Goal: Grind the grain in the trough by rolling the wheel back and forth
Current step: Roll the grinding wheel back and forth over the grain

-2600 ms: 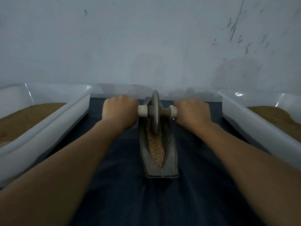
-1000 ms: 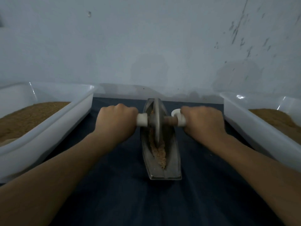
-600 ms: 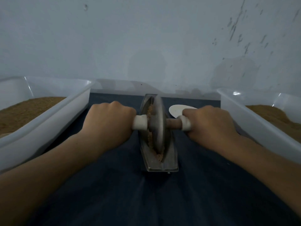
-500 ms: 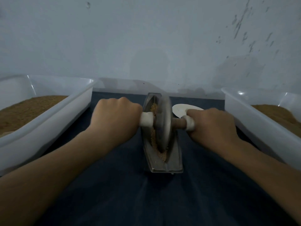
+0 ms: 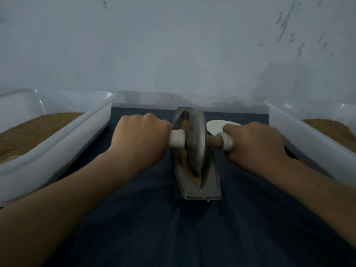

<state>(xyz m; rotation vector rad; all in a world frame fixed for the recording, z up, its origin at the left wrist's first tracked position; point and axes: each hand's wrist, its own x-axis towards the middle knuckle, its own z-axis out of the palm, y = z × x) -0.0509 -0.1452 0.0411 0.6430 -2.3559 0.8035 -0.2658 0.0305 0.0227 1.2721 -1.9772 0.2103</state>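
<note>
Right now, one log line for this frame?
left hand grips left handle | right hand grips right handle | wheel upright in trough | grain in trough

On the dark blue cloth (image 5: 134, 228) the metal trough (image 5: 211, 190) stands between the fingers of the left hand (image 5: 142, 135) and the right hand (image 5: 254, 140). A white tub (image 5: 67, 151) sits outside the left fingers, a second tub (image 5: 308, 151) outside the right ones, and a white dish (image 5: 216, 126) just beyond these.

The left hand (image 5: 142, 138) and right hand (image 5: 254, 145) were bare; the left forearm (image 5: 77, 191) and right forearm (image 5: 308, 189) were bare too, up to the view's edge.
</note>
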